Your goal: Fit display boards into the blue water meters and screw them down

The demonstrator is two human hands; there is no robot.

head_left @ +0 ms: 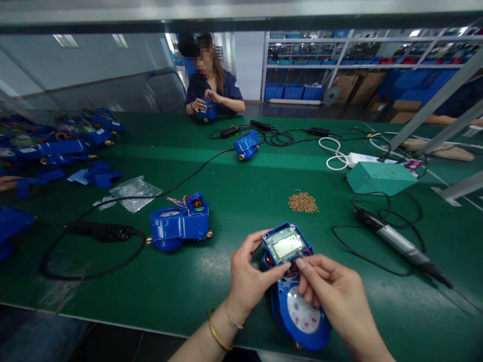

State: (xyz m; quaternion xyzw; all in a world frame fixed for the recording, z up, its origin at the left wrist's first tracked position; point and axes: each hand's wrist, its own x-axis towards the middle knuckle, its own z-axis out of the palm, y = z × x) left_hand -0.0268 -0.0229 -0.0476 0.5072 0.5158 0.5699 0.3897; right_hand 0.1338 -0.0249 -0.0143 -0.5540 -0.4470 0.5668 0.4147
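Observation:
A blue water meter (298,311) with a round dial lies on the green table (234,281) right in front of me. Its circuit board with a small display (287,245) is tipped up at the far end, with coloured wires under it. My left hand (251,274) grips the board's left edge, thumb reaching under it. My right hand (332,289) rests on the meter, fingertips pinched at the wires beside the board.
Another blue meter (180,222) sits to the left by a black tool and cable (98,231). A pile of small brass screws (303,202), an electric screwdriver (402,246) and a green box (379,177) lie to the right. A person (213,85) works opposite.

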